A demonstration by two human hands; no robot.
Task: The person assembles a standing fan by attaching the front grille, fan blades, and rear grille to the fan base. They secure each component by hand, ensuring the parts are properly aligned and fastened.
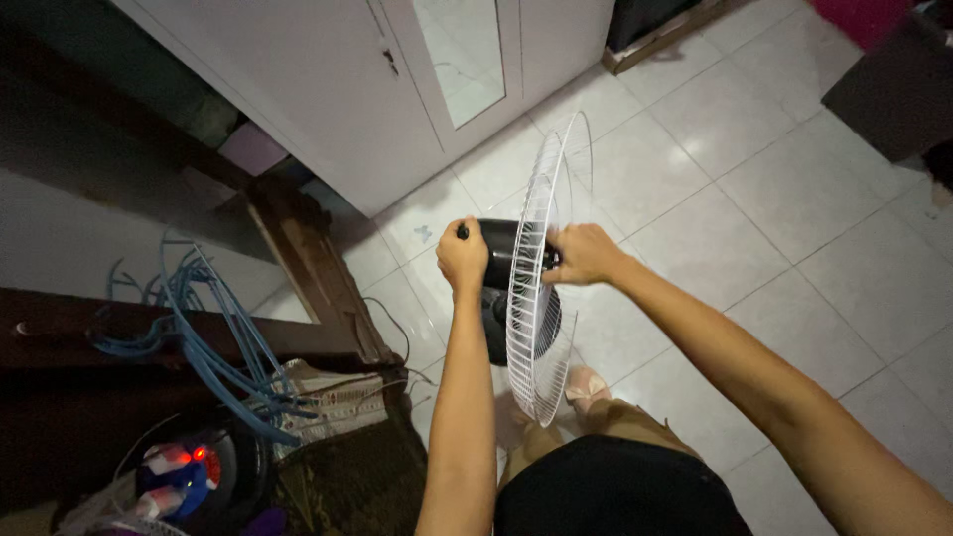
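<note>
Left hand point(463, 256) wraps the fan's black motor point(504, 248), fingers curled tight; right hand point(584, 254) pinches the white wire grille point(536, 308) above the floor. Grille looks light, springy; motor probably heavy, the safer grip.

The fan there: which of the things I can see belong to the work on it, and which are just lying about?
In hand:
- black fan motor housing, gripped by the left hand
- white wire grille, with the right hand at its centre

Lying about:
- blue wire rack
- white cabinet
- leaning wooden board
- loose cable on the tiled floor
</note>
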